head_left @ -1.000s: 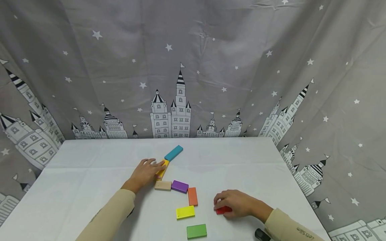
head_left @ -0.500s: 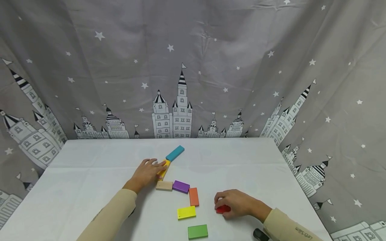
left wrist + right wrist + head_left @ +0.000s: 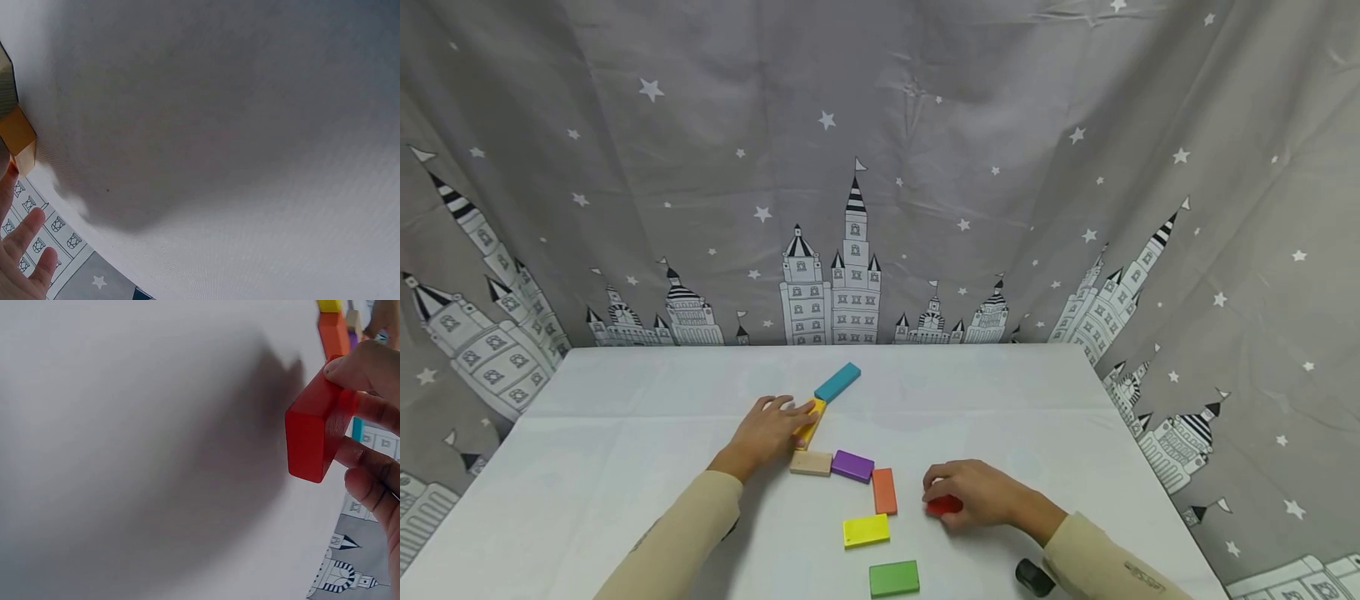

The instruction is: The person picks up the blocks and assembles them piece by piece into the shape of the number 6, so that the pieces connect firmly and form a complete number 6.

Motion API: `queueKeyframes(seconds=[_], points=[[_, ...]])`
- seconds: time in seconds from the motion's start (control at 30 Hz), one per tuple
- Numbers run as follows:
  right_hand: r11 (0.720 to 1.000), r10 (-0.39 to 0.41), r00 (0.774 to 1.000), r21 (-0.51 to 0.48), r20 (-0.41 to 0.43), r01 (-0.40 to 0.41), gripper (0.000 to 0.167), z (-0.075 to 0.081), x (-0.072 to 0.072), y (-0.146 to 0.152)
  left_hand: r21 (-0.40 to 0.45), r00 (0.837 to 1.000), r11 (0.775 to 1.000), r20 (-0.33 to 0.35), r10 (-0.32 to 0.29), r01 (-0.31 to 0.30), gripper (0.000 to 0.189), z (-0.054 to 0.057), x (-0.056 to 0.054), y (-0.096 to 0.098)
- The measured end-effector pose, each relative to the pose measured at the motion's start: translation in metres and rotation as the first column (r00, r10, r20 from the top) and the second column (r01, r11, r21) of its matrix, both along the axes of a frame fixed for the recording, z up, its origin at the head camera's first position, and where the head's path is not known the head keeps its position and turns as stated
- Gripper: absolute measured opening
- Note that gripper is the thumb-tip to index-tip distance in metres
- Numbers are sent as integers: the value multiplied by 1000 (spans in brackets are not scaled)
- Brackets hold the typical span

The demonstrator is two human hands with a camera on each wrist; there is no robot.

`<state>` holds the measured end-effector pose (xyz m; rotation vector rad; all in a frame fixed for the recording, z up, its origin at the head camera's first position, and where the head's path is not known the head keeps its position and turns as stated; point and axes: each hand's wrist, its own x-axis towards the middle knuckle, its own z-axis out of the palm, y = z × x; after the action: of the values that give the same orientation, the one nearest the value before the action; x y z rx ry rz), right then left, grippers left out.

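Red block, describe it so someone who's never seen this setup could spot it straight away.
Start at the white table in front of the gray castle-print curtain, then find the right hand, which pinches the red block. The similar orange block to its left in the head view lies untouched on the table; this one is a deeper red and held.

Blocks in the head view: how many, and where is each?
8: blue block farthest, golden block at the left hand, then beige block, purple block, orange block, yellow block and green block nearest; red block in the right hand. More could be hidden.
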<state>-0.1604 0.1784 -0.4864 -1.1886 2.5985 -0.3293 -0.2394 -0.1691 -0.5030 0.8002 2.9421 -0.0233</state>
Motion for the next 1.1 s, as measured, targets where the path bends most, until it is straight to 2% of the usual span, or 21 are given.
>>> queueKeyframes(seconds=[0.4, 0.63, 1.1], points=[[998, 13, 998, -53, -64, -16, 24, 11, -13, -21, 3, 1000, 1000, -2, -2, 2, 46, -1, 0, 0], [996, 20, 998, -82, -57, -25, 24, 17, -19, -36, -2, 1000, 1000, -9, -8, 8, 44, -2, -1, 0], [984, 133, 988, -105, -78, -141, 26, 20, -29, -69, 11, 1000, 1000, 1, -15, 15, 46, 1, 1, 1]])
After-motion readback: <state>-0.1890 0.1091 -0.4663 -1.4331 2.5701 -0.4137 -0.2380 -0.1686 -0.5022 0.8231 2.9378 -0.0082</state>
